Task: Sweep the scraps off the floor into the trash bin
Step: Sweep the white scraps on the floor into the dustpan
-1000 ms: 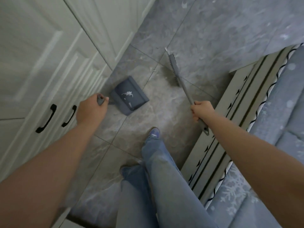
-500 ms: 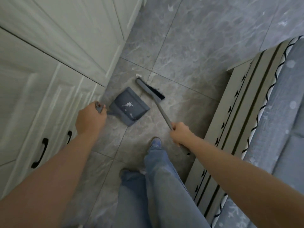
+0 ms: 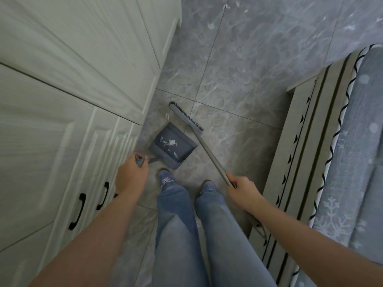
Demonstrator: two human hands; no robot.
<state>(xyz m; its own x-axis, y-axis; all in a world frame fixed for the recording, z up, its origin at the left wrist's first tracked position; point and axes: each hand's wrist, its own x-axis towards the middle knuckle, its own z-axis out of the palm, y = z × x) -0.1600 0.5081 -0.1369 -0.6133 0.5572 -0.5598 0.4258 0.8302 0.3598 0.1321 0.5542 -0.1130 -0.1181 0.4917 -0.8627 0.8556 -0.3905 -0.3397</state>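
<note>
Mid-sweep: left hand (image 3: 132,176) grips the dustpan (image 3: 173,145) handle, right hand (image 3: 241,188) grips the broom (image 3: 187,119). Next, likely brushing the remaining scraps (image 3: 210,25) in.

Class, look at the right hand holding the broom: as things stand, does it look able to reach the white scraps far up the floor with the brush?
Probably not from here. The right hand grips the broom mid-handle, and the scraps lie well beyond the brush. Bare floor between leaves the way free after a step forward.

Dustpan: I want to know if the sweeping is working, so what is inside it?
White scraps lie scattered on the dustpan floor. Its raised rear wall hides the back corner, so anything there cannot be seen.
</note>
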